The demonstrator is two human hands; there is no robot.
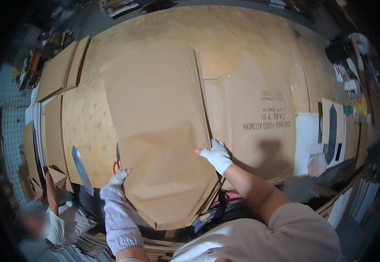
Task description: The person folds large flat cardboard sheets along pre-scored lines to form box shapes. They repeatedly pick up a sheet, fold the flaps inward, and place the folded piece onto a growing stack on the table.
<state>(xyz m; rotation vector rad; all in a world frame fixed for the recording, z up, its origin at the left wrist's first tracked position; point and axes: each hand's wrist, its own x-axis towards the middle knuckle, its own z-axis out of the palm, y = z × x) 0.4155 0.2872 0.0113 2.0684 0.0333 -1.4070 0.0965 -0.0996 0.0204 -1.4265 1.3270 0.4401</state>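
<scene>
A stack of brown paper bags lies lengthwise in front of me, its tapered near end hanging over the table's front edge. My right hand, in a white fingerless-tipped glove, is closed on the stack's right edge, thumb on top and fingers partly hidden. At the left edge my left hand, gloved and sleeved in white, grips the paper with its thumb over the rim; its other fingers are mostly hidden. Just beyond it lie scissors with red handles. A printed brown paper sack lies flat to the right, partly under the stack.
The wooden table carries a long flat blade-like strip at left. Folded brown sheets are piled at the far left. A co-worker's arm reaches brown paper at lower left. Another person is at far right, beyond white boards.
</scene>
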